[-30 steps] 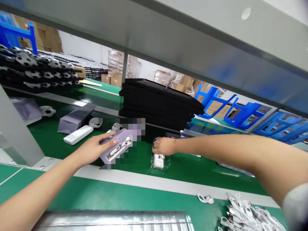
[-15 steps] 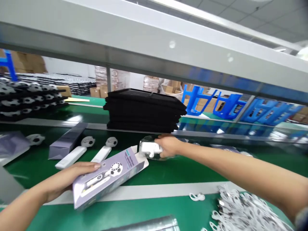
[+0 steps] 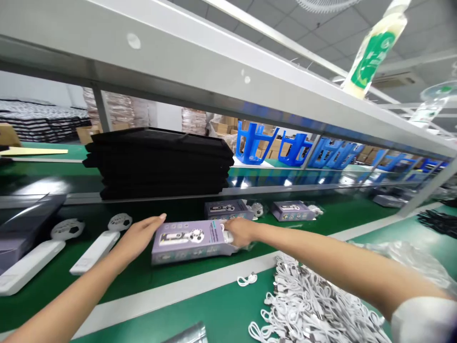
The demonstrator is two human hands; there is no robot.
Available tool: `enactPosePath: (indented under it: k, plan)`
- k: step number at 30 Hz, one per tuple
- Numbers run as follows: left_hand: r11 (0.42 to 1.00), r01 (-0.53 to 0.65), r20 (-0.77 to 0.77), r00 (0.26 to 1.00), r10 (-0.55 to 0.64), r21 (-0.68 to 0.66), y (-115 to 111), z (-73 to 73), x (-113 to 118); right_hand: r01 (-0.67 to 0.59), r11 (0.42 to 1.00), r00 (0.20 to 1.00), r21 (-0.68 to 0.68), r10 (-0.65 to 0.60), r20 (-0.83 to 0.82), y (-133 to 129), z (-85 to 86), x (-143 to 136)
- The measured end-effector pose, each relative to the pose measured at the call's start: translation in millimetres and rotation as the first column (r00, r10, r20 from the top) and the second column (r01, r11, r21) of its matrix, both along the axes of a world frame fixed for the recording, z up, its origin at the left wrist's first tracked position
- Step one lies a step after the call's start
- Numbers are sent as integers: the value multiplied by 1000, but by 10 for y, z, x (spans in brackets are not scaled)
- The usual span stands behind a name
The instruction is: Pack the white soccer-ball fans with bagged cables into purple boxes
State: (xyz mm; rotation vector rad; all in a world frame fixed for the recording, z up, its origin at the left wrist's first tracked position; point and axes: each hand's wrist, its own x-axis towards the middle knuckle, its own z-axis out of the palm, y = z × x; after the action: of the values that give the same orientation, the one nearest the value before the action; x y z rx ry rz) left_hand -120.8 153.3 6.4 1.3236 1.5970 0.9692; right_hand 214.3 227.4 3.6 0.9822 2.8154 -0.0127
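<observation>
A purple product box (image 3: pixel 191 240) printed with a football-headed fan lies lengthwise above the green belt (image 3: pixel 150 276). My left hand (image 3: pixel 141 234) holds its left end, fingers spread along the top edge. My right hand (image 3: pixel 238 232) is closed at the box's open right end on a white part in clear wrap (image 3: pixel 228 237), which is mostly hidden by the fingers and sits at the box mouth.
Two white handles with football heads (image 3: pixel 94 245) (image 3: pixel 30 259) lie left on the belt. Two more purple boxes (image 3: pixel 224 208) (image 3: pixel 289 210) sit further back. Stacked black trays (image 3: pixel 157 162) stand behind. A heap of white cables (image 3: pixel 303 305) lies at the near right.
Both hands came together: the left hand levelled the purple box and moved it right, and the right hand brought the wrapped white part down to the box's right end. The view swung right.
</observation>
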Motion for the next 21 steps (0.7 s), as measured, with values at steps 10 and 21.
enactPosePath:
  k: [10,21]
  plan:
    - [995,55,-281,959,-29,84,-50,-96,295,330,680,707,-655,-638,-306,526,-160,578]
    - [970,-112,-447,871,201,218,-244,-101,-550,476,841,773,-259,-540,-334,572,25,797]
